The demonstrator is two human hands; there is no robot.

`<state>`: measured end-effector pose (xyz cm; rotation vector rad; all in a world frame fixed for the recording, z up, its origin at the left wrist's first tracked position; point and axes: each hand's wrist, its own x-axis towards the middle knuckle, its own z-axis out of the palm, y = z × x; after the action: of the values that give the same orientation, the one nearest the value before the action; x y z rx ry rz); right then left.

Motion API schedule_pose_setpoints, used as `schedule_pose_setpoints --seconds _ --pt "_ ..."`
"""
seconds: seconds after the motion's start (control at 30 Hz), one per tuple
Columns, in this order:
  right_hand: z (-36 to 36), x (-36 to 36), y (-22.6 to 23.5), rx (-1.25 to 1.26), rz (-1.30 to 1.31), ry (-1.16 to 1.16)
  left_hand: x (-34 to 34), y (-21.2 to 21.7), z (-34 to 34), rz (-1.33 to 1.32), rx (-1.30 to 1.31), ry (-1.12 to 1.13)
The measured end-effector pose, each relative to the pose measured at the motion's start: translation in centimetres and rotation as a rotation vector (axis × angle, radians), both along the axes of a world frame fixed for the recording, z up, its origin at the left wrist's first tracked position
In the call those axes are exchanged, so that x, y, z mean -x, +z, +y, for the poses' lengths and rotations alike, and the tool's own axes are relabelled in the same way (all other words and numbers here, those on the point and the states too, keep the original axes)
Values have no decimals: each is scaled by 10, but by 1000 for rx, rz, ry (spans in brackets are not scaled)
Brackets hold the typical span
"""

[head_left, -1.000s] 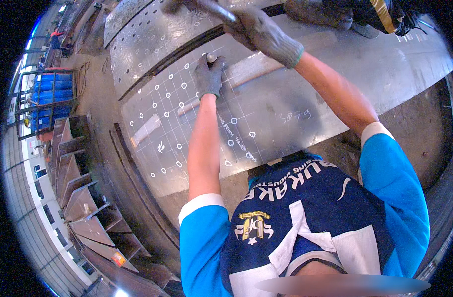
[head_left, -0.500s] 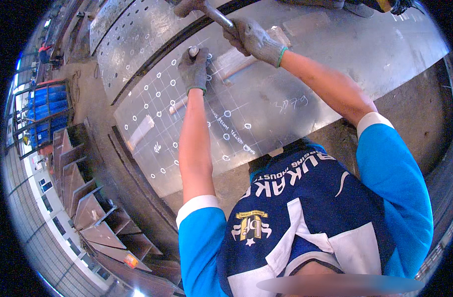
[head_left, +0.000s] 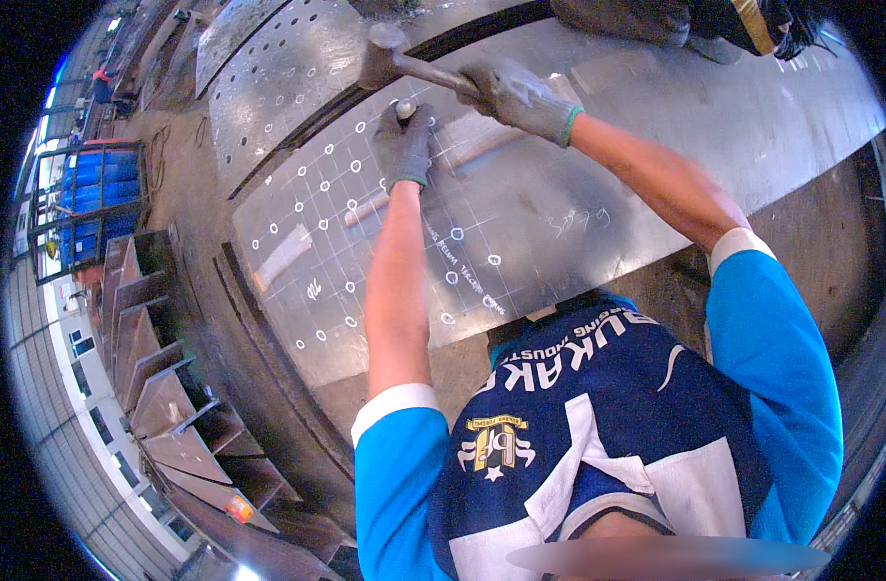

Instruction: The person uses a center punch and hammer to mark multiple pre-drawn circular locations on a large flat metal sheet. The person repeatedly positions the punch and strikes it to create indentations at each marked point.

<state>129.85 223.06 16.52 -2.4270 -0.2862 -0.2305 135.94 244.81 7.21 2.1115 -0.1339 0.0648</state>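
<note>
Grey metal plate (head_left: 520,228), largest item, lies flat before the person, marked with a white grid. Perforated plate (head_left: 303,63) lies beyond it, a dark gap between. Hammer (head_left: 411,68) is held over the marked plate, its head near the rod's top but apart from it. Right hand (head_left: 522,99), gloved: fingers closed round the hammer handle. Left hand (head_left: 401,145), gloved: fingers curled closed about a round-topped metal rod (head_left: 405,108); lower end hidden, contact with plate cannot be told. White rings (head_left: 458,234), smallest, dot the grid.
</note>
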Motion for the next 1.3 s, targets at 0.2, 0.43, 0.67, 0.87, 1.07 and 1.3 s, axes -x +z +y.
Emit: schedule_pose_setpoints --seconds 0.2,0.43,0.67,0.87,1.07,1.3 --pt "14 -50 52 -440 -166 49 8 10 -2 -24 -148 11" --pt "-53 -11 -45 323 116 172 9 20 -12 30 -206 -1" --pt "-68 79 -48 -447 573 72 12 5 9 56 414 116" --pt "-66 133 -74 -322 597 -194 55 8 37 -6 502 127" --pt "-70 145 -104 94 501 -13 81 28 28 122 347 273" --pt "-73 153 -121 117 411 17 76 27 30 138 293 224"
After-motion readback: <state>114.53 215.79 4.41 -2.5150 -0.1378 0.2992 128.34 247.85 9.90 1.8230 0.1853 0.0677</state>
